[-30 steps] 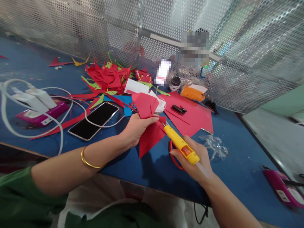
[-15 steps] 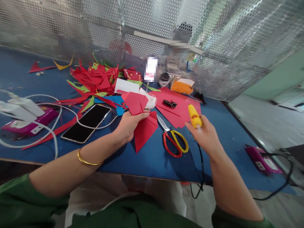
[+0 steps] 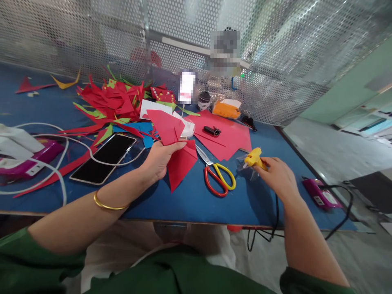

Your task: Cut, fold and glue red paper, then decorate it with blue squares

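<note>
Folded red paper (image 3: 183, 165) in one hand, yellow glue gun (image 3: 253, 157) in the other

From where I stand, the left hand (image 3: 157, 161) is pinching the folded red paper near its middle, thumb laid on top. The paper is just above the near part of the blue table (image 3: 183, 210), one point angled toward the person. The right hand (image 3: 280, 175) is closed around the glue gun, well apart from the paper, its nozzle turned leftward over some clear plastic (image 3: 241, 163); I can't tell whether they touch.

Between the hands lie scissors (image 3: 210, 163) with one red and one yellow handle. Beyond them, red sheets (image 3: 234, 141) carry a small black fob (image 3: 210, 130) with a ring. A dark-screened phone (image 3: 104, 157) rests left of the left hand, a white cable (image 3: 122, 163) crossing it. Farther back sit a heap of red and green scraps (image 3: 113, 100), a lit screen (image 3: 187, 87) and an orange packet (image 3: 226, 110), all before a perforated metal screen (image 3: 107, 36). A purple power strip (image 3: 320, 194) lies off to the right.
</note>
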Action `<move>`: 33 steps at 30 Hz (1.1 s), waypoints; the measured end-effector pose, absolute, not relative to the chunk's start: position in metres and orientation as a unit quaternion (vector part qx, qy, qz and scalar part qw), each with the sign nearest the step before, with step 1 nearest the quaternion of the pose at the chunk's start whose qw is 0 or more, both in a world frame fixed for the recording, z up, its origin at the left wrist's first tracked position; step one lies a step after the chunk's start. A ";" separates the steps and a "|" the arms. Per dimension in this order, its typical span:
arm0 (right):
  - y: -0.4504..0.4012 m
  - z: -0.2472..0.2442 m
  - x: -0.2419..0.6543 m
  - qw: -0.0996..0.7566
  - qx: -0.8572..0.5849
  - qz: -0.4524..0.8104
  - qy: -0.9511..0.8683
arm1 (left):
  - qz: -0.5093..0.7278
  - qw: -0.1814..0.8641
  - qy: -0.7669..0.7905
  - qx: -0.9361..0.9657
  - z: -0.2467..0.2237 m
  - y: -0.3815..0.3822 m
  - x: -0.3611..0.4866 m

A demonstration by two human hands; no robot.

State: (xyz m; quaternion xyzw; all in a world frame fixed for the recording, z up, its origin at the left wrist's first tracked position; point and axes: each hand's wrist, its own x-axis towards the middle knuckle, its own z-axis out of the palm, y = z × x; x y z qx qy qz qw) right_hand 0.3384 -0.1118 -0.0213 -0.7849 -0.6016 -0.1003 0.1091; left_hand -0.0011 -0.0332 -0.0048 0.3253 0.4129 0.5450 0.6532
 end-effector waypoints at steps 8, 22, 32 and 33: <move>-0.126 0.021 0.263 0.319 -0.684 -0.065 -0.653 | 0.523 0.684 0.384 0.333 -0.010 -0.034 -0.003; -0.077 -0.014 0.163 0.520 -0.501 0.369 -0.586 | 0.433 0.789 0.362 0.243 -0.005 -0.034 -0.006; -0.084 -0.013 0.172 0.499 -0.515 0.327 -0.616 | 0.420 0.769 0.376 0.302 -0.008 -0.032 -0.007; -0.084 -0.012 0.172 0.491 -0.523 0.316 -0.621 | 0.421 0.763 0.381 0.308 -0.008 -0.032 -0.007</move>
